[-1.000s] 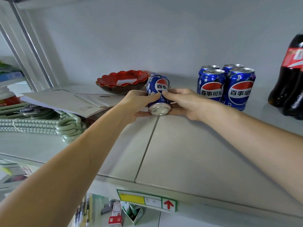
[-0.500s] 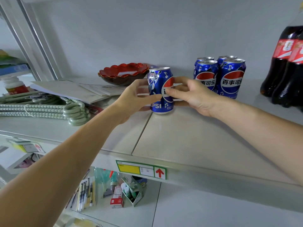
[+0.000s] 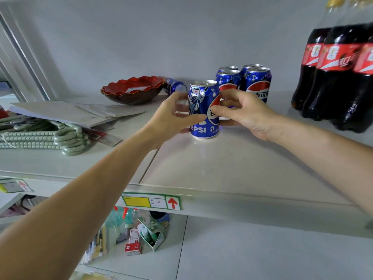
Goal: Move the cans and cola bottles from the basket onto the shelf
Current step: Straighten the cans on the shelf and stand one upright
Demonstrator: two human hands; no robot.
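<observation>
Two bare hands meet around one upright blue cola can standing on the shelf. The left hand curls its fingers around the can's left side, thumb across the front; the right hand pinches its right side with thumb and fingers. The can's long axis is vertical, base resting on the shelf, directly between both hands. Just behind and right stands a group of four cans; another can lies tipped beside a red bowl. Cola bottles stand far right.
</observation>
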